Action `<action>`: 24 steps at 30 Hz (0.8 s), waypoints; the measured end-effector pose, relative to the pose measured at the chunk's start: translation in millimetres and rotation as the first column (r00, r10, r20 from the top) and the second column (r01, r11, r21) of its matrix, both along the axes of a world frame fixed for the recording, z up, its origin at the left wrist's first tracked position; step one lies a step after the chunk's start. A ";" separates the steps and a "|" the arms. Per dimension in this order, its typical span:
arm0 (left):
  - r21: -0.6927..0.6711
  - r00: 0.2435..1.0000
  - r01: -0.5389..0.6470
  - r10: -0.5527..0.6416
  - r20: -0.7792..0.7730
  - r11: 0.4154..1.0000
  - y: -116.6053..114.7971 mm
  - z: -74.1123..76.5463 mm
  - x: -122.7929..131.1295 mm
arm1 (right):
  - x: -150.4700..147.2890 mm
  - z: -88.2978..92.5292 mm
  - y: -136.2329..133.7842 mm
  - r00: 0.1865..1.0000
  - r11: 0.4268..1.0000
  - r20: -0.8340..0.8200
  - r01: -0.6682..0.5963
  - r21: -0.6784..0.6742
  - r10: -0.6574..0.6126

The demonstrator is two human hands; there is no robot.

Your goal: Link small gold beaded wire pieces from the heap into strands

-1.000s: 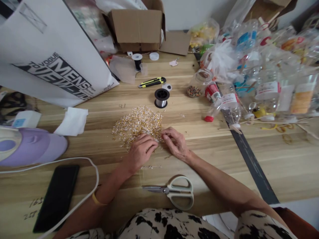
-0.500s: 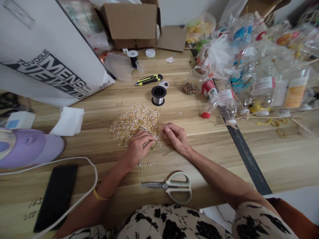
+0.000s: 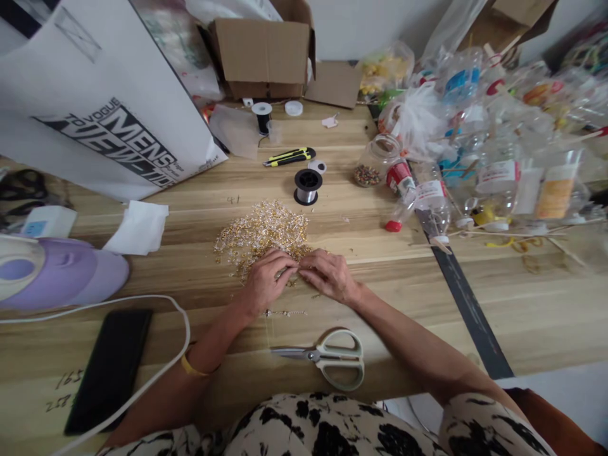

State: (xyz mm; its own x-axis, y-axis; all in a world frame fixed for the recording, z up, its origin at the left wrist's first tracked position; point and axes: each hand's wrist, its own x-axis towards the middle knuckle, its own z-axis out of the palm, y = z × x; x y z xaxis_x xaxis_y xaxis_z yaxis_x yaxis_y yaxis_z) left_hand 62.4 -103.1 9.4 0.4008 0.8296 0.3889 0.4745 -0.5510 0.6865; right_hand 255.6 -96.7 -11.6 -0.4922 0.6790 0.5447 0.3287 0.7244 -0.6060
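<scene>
At the near edge of a pile of gold and clear beads (image 3: 261,231), my left hand (image 3: 270,277) and my right hand (image 3: 330,275) meet fingertip to fingertip. Both are closed in a pinch. Whatever lies between the fingertips is too small and too covered to make out. A short beaded chain (image 3: 287,313) lies on the wood just below my left hand, with thin thread trailing from it. Nearer my body rest scissors (image 3: 316,356) with pale handles, their blades pointing left. Beyond the pile stands a black spool of fine wire (image 3: 308,187).
A yellow and black utility knife (image 3: 289,157) lies behind the spool. On the right are a jar of small beads (image 3: 368,174) and several plastic bottles (image 3: 432,199). A phone (image 3: 109,370), a white cable (image 3: 185,323) and a purple appliance (image 3: 80,269) occupy the left.
My right hand has moved left and its fingertips now meet those of my left hand. My left hand stays in nearly the same place. The camera view has shifted slightly.
</scene>
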 end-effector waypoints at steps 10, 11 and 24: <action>-0.008 0.999 -0.018 0.018 0.028 1.000 -1.8 4.4 1.2 | -1.3 9.4 -4.0 0.990 0.999 0.135 0.039 -0.026 -0.035; -0.015 0.999 -0.019 0.020 0.032 1.000 -2.1 4.8 1.0 | -2.1 11.8 -4.0 0.991 0.998 0.128 0.036 -0.045 -0.030; 0.056 0.984 -0.037 0.046 -0.174 0.998 -7.4 -5.8 2.5 | 4.2 30.1 7.6 0.996 0.893 0.013 0.082 -0.443 -0.086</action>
State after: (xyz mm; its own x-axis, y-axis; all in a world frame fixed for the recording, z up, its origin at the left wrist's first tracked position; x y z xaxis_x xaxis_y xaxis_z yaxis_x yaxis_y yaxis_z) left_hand 64.8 -110.5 3.6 0.4320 0.8275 0.3587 0.6083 -0.5610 0.5615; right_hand 259.7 -89.1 18.5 -0.4198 0.8893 0.1815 0.3709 0.3506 -0.8599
